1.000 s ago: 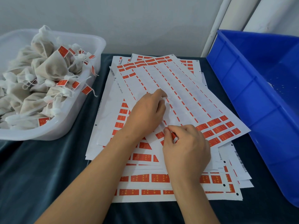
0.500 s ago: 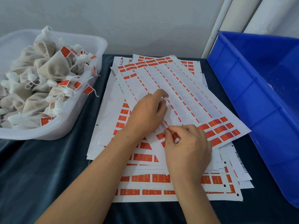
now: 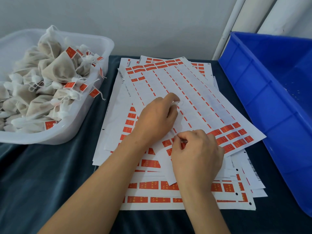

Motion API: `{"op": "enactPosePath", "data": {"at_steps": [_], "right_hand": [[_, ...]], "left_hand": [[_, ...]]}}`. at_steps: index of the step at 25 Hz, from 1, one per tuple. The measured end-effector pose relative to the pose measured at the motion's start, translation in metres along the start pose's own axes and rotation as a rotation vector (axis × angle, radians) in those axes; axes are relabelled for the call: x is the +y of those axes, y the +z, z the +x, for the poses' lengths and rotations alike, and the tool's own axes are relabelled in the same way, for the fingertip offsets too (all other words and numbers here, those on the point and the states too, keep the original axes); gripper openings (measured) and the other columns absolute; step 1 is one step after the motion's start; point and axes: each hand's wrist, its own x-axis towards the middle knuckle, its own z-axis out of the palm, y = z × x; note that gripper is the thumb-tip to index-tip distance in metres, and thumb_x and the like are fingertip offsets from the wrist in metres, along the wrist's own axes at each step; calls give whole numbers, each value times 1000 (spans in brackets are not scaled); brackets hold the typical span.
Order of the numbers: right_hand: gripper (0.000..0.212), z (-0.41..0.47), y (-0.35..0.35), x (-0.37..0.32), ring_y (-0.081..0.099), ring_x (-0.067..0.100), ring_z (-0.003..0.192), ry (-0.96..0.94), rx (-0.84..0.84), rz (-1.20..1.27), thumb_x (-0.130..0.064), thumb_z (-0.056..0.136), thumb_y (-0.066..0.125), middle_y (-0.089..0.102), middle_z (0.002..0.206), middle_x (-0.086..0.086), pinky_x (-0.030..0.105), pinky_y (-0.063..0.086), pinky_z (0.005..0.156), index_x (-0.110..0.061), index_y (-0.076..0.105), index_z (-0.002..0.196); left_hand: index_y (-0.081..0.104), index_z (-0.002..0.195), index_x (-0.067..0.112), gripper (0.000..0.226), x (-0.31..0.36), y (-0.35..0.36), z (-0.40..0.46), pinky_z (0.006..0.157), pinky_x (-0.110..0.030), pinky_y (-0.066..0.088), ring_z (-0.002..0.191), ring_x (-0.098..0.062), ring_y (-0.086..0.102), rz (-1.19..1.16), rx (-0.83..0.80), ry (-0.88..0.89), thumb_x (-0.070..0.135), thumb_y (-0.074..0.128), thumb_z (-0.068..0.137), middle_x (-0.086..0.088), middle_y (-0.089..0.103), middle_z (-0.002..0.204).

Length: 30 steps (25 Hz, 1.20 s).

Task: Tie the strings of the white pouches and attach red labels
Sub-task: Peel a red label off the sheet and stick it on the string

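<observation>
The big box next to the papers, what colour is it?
The big box is bright blue, plain with no pattern. The head view, the only one, shows it on the right.

seeing 2 hands point(image 3: 157, 119) | 1 white tub point(image 3: 94, 105) of pouches point(image 3: 55, 68), too many to count | 1 blue bin point(image 3: 263, 92) | a stack of label sheets point(image 3: 199, 92) sitting under the fingers, count unclear

Plain pale grey wall point(image 3: 135, 22) behind, white pipes point(image 3: 228, 26) at right, dark teal cloth-covered table point(image 3: 42, 174), soft even light

small digits on label sheet point(image 3: 127, 89), illegible
</observation>
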Motion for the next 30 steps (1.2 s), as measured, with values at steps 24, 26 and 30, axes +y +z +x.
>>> {"op": "enactPosePath", "data": {"at_steps": [24, 26, 30], "right_hand": [[13, -17, 5, 6, 60, 16, 83, -340, 84, 220, -25, 89, 64, 70, 93, 3, 34, 59, 72, -16, 68, 98], [9, -16, 4, 7, 58, 12, 86, -293, 89, 350, -23, 93, 65, 69, 96, -1, 27, 56, 74, -18, 67, 101], [9, -12, -5, 12, 65, 10, 89, -204, 144, 600, -19, 99, 66, 67, 100, -9, 13, 52, 76, -24, 63, 106]], "left_hand": [[57, 127, 25, 22, 3, -5, -1, 73, -46, 59, 77, -16, 69, -141, 20, -37, 25, 45, 109, 6, 67, 82], [57, 127, 24, 22, 3, -6, -1, 72, -45, 58, 76, -16, 70, -146, 17, -30, 25, 44, 109, 5, 66, 79], [58, 127, 26, 21, 5, -5, 1, 63, -26, 51, 69, -12, 66, -135, 6, -68, 24, 47, 109, 10, 64, 78]]}}
